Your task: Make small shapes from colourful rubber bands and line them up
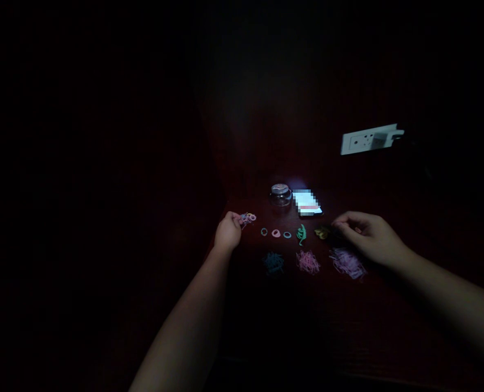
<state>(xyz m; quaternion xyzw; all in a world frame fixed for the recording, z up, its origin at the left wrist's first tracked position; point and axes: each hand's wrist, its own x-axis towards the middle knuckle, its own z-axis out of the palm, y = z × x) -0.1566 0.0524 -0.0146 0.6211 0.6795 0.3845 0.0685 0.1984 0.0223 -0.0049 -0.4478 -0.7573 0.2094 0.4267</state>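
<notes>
The scene is very dark. My left hand (227, 232) is closed in a pinch on a small bunch of coloured rubber bands (248, 218), held just above the dark red table (290, 305). My right hand (370, 235) hovers with its fingers curled together beside a yellow pile of bands (322, 232); what its fingertips hold, if anything, is hidden. Three single bands (276, 233) lie in a row between the hands, next to a green pile (301, 234). Nearer me lie a blue pile (273, 262), a pink pile (307, 262) and a lilac pile (348, 263).
A small glass jar with a lid (280, 194) stands at the back of the table beside a lit phone (306, 202). A white wall socket with a plug (371, 139) is on the wall at the upper right. Everything else is in darkness.
</notes>
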